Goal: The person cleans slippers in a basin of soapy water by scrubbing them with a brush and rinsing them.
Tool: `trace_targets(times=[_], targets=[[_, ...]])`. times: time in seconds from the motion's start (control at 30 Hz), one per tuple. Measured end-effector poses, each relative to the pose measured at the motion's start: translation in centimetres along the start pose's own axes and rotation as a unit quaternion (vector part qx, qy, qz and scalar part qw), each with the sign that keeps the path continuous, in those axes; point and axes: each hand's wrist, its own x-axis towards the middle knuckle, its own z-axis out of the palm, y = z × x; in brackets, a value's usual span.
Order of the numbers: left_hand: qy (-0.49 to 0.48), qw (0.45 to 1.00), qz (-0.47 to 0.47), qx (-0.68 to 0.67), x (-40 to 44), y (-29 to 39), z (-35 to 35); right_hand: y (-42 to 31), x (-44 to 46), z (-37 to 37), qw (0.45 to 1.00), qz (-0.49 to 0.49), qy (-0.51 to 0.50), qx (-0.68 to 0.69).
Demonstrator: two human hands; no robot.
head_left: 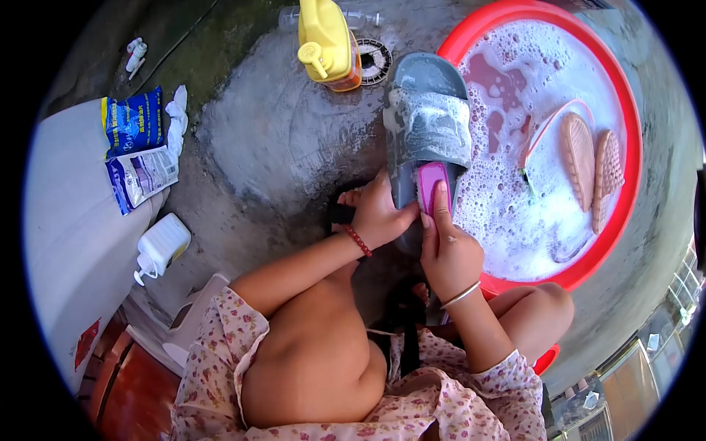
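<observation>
A grey slide sandal (429,121) with white foam over its strap is held at the heel end by my left hand (380,213), thumb on top. My right hand (450,246) grips a pink scrub brush (432,184), index finger stretched along its back. The brush rests on the sandal's footbed just below the strap; its bristles are mostly hidden. Right beside the sandal stands a red basin (629,140) full of sudsy water (507,220). Two tan-pink shoe pieces (579,158) with a textured surface lie in the suds, next to a pale, red-edged strap-like loop (548,136).
A yellow jug (329,48) stands on the wet concrete floor beside a round drain cover (373,62). At left are blue packets (140,158) on a pale surface, a white pump bottle (163,246) and a small white object (136,55).
</observation>
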Motion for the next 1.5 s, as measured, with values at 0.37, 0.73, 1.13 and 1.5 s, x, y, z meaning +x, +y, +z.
trace_targets(times=[0.37, 0.73, 1.13, 1.5], targets=[[0.004, 0.999, 0.004, 0.031, 0.3, 0.9, 0.9, 0.0, 1.3, -0.8, 0.999, 0.035, -0.009, -0.007], [-0.016, 0.999, 0.010, -0.037, 0.7, 1.2, 1.0, 1.9, 0.1, 0.6, 0.999, 0.043, 0.020, 0.023], [0.016, 0.998, 0.059, -0.010, 1.1, 1.1, 1.3, -0.3, 7.5, -0.3, 0.996, -0.027, 0.058, 0.070], [0.009, 1.000, 0.004, -0.028, 0.6, 1.3, 1.1, 1.5, -2.5, -2.2, 1.000, -0.002, 0.026, -0.007]])
